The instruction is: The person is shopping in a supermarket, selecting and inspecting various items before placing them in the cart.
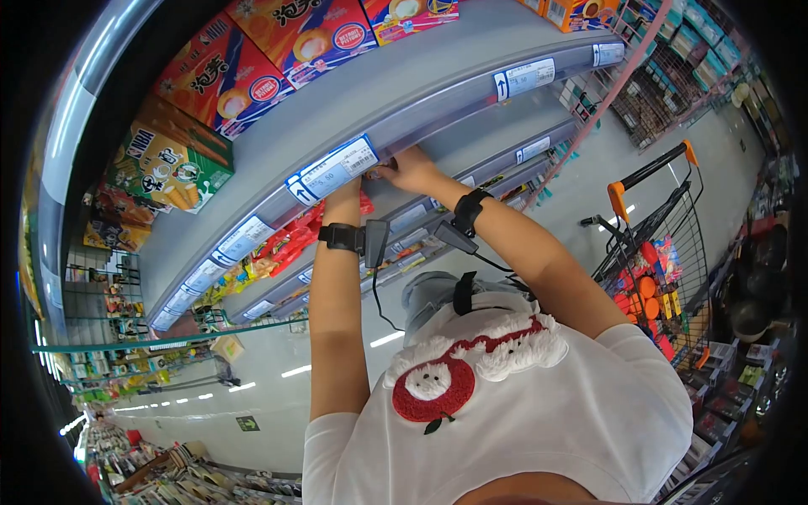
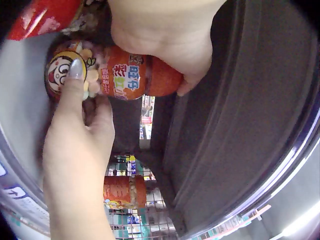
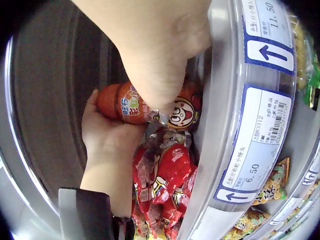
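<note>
Both hands hold an orange-red snack jar (image 2: 122, 77) with a cartoon face and small round snacks printed on it. In the left wrist view it lies sideways in the shelf space. My left hand (image 2: 162, 37) grips the plain orange end, palm against its side. My right hand (image 2: 72, 145) pinches the other end, thumb on the cartoon face and fingers behind. The right wrist view also has the jar (image 3: 122, 105) between left hand (image 3: 110, 137) and right hand (image 3: 155, 60). From the head, a shelf edge hides the jar and most of the left hand.
Red snack bags (image 3: 170, 175) lie on the shelf beside the jar. Another orange jar (image 2: 125, 192) stands near a wire mesh. Price tags (image 1: 332, 171) line the shelf edge, with snack boxes (image 1: 299, 42) above. A loaded shopping cart (image 1: 656, 269) stands at the right.
</note>
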A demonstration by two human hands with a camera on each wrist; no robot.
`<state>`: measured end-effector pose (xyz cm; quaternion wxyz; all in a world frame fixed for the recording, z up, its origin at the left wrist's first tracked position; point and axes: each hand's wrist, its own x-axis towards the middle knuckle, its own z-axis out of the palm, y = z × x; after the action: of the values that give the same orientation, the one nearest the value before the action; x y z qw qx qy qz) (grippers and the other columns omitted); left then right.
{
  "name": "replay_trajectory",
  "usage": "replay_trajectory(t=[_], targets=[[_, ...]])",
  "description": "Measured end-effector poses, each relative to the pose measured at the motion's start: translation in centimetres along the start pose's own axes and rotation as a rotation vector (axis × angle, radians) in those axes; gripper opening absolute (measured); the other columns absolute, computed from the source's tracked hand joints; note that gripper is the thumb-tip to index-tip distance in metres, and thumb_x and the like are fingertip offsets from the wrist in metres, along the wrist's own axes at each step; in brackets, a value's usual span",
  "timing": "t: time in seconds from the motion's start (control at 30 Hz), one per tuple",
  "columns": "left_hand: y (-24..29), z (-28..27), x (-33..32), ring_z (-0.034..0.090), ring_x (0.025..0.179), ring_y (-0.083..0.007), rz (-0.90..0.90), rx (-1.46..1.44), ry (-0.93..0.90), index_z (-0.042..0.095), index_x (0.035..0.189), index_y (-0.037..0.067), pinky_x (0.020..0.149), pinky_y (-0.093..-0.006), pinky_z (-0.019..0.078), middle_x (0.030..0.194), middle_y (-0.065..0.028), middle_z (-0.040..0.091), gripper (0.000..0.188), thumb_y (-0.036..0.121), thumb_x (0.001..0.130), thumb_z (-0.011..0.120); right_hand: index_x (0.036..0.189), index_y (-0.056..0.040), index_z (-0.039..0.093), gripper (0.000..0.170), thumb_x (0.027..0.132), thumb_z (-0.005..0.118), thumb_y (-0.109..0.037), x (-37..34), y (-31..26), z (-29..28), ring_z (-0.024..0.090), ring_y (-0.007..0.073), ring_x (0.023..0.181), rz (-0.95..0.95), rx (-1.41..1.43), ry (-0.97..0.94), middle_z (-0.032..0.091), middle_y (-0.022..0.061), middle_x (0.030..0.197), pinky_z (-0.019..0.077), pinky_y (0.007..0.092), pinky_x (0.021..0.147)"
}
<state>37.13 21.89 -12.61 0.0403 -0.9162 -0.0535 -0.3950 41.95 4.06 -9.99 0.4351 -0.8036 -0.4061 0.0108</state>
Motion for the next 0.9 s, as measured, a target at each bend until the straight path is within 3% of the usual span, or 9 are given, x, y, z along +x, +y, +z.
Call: replay_trajectory(t=[0.03, 0.13, 0.23, 0.43, 0.53, 0.67, 0.73, 0.9], targets=[[0.0, 0.1, -0.1, 0.047, 0.113, -0.0332, -0.001, 0.0, 0.001, 0.05, 0.121, 0.011, 0.096, -0.0452, 0.0352, 0.123, -0.0144, 0.049, 0.044, 0.038, 0.085, 0.05, 0.114, -0.0032, 0.047, 0.052, 0.07, 0.067, -0.024, -0.2, -0.2, -0.1, 0.05, 0.0375, 0.104, -0.001, -0.006, 0.011, 0.053, 0.021, 0.112, 0.0403, 0.0425, 0.09], [-0.1, 0.4, -0.2, 0.047, 0.113, -0.0332, -0.006, -0.003, 0.01, 0.049, 0.121, 0.011, 0.096, -0.0452, 0.0351, 0.124, -0.0144, 0.049, 0.045, 0.038, 0.085, 0.05, 0.1, -0.003, 0.054, 0.038, 0.071, 0.07, -0.02, 0.0, 0.7, 0.9, 0.058, 0.0272, 0.07, -0.102, 0.004, 0.126, 0.058, 0.014, 0.081, 0.0469, 0.036, 0.065], [-0.2, 0.6, 0.0, 0.047, 0.114, -0.0331, -0.007, -0.005, 0.021, 0.049, 0.121, 0.011, 0.096, -0.0453, 0.035, 0.124, -0.0144, 0.049, 0.045, 0.038, 0.085, 0.05, 0.098, -0.0036, 0.055, 0.035, 0.07, 0.071, -0.02, 0.4, 1.2, 1.4, 0.059, 0.0267, 0.071, -0.149, -0.007, 0.184, 0.059, 0.0128, 0.079, 0.047, 0.0359, 0.065], [-0.5, 1.3, -0.1, 0.046, 0.114, -0.033, -0.006, -0.02, 0.048, 0.049, 0.122, 0.011, 0.096, -0.0453, 0.0349, 0.124, -0.0143, 0.049, 0.045, 0.038, 0.085, 0.05, 0.094, -0.0045, 0.057, 0.032, 0.07, 0.071, -0.02, 0.2, 0.1, 0.3, 0.059, 0.0264, 0.071, -0.104, -0.072, 0.114, 0.059, 0.0119, 0.079, 0.0471, 0.036, 0.066], [-0.4, 1.9, -0.3, 0.046, 0.114, -0.033, -0.015, -0.036, 0.061, 0.049, 0.122, 0.011, 0.097, -0.0453, 0.0348, 0.124, -0.0143, 0.048, 0.046, 0.038, 0.086, 0.05, 0.114, -0.0037, 0.05, 0.052, 0.071, 0.067, -0.029, 0.5, 0.1, -0.1, 0.05, 0.0356, 0.105, 0.016, -0.117, -0.074, 0.056, 0.0182, 0.11, 0.0385, 0.041, 0.093], [-0.8, 2.5, -0.4, 0.046, 0.114, -0.0329, -0.022, -0.042, 0.099, 0.049, 0.122, 0.011, 0.097, -0.0453, 0.0347, 0.125, -0.0142, 0.048, 0.046, 0.039, 0.086, 0.05, 0.11, -0.0035, 0.053, 0.049, 0.071, 0.067, -0.029, 0.6, -0.2, -0.3, 0.052, 0.0355, 0.102, 0.033, -0.097, -0.102, 0.058, 0.018, 0.106, 0.0393, 0.0409, 0.092], [-0.3, -0.7, 0.6, 0.048, 0.111, -0.0332, -0.015, 0.047, 0.063, 0.052, 0.118, 0.009, 0.095, -0.0429, 0.0365, 0.12, -0.0152, 0.052, 0.036, 0.03, 0.089, 0.046, 0.109, -0.0035, 0.054, 0.048, 0.071, 0.067, -0.03, 0.6, 0.0, -0.3, 0.052, 0.0357, 0.102, 0.022, -0.079, -0.096, 0.059, 0.018, 0.104, 0.0395, 0.0409, 0.091], [-1.6, 0.0, 0.0, 0.053, 0.104, -0.0317, -0.008, 0.008, 0.005, 0.057, 0.111, 0.011, 0.089, -0.0431, 0.0408, 0.112, -0.0137, 0.056, 0.033, 0.03, 0.085, 0.049, 0.11, -0.0034, 0.054, 0.048, 0.071, 0.066, -0.03, 0.6, 0.1, -0.1, 0.052, 0.0351, 0.102, -0.008, -0.106, -0.064, 0.059, 0.018, 0.106, 0.0401, 0.0406, 0.091]])
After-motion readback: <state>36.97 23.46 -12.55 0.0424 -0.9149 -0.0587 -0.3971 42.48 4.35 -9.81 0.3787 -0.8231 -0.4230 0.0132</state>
